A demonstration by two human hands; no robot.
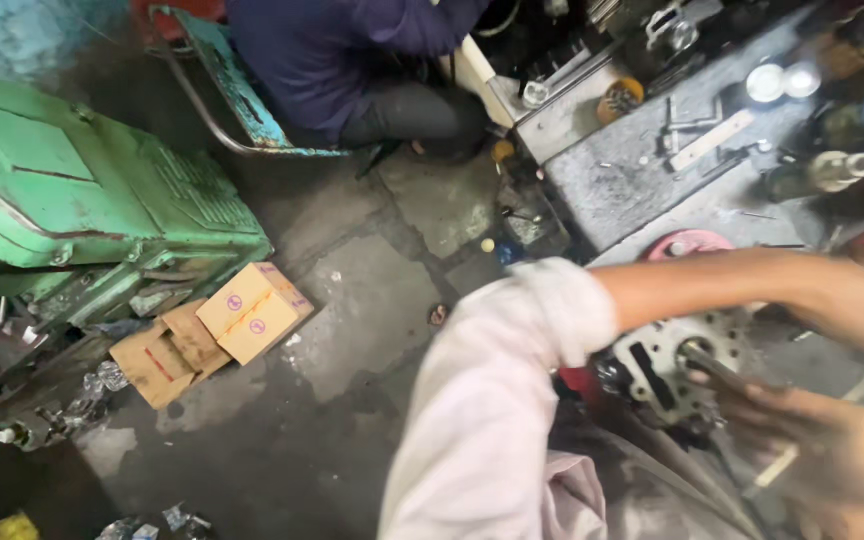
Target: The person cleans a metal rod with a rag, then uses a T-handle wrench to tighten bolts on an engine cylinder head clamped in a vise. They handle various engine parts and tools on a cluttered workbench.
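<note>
**Both hands at the round metal part, low right of the view**

I looked down through the head camera and found my two hands crowded at the right edge of the frame. My left hand reached across on a bare forearm, its pale sleeve rolled back above the elbow; the fingers ran off the edge and were smeared by motion, so I could not tell whether they were spread or closed. My right hand sat lower, curled around a thin metal tool whose tip touched the middle of a round grey metal part with holes and slots in its face. That part lay just beside the workbench, between my two hands, with something red showing under it.

On the bench lay a flat pale bar, two small shiny lids and a metal spindle. A pink disc sat at the bench's near edge, just above my left forearm.

Well apart on the left stood a green machine, with cardboard boxes on the stained concrete floor beside its base. Another person in a dark blue top sat on a turquoise chair at the top of the view.
</note>
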